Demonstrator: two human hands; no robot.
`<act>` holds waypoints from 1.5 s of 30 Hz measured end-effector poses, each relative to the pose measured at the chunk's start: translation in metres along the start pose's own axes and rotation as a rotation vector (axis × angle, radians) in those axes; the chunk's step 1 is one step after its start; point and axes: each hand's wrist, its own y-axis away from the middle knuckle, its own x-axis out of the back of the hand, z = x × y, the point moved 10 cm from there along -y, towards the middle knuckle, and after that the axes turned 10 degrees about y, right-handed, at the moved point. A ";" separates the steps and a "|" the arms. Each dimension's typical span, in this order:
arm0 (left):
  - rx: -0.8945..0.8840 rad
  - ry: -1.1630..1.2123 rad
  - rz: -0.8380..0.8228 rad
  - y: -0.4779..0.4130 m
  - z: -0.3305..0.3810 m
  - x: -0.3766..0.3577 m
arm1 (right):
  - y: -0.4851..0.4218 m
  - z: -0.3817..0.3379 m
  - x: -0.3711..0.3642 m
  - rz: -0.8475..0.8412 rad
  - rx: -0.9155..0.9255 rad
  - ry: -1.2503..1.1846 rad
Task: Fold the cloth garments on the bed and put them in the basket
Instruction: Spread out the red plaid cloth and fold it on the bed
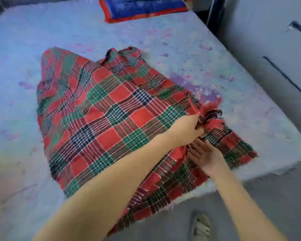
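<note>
The pale bed (146, 32) held one plaid cloth (101, 108), barely folded. I watched the left hand (186, 131) pinch its bunched corner, the right hand (205, 157) spread flat just beneath; no basket showed.

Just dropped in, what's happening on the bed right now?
A person is folding a red and green plaid cloth spread on the pale speckled bed. The left hand pinches a bunched fringed corner, while the right hand lies open on the cloth beside it. No basket is in view.
</note>
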 end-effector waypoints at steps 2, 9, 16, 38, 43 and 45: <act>0.049 -0.047 -0.070 -0.016 -0.016 -0.056 | -0.010 -0.007 0.048 0.058 -0.040 -0.110; 0.263 -0.121 -0.042 -0.041 -0.074 -0.156 | -0.050 -0.022 0.126 0.047 -0.223 0.100; 0.310 -0.144 0.066 -0.055 -0.090 -0.188 | -0.076 -0.018 0.116 -0.055 -0.269 0.429; -0.132 -0.400 0.385 -0.087 0.000 -0.134 | -0.088 -0.141 0.081 -0.119 -0.142 0.656; -0.243 -0.278 0.453 -0.114 0.063 -0.106 | -0.061 -0.216 0.098 -0.042 0.103 0.586; -0.196 -0.268 0.376 -0.128 0.070 -0.119 | -0.059 -0.222 0.116 -0.031 0.120 0.534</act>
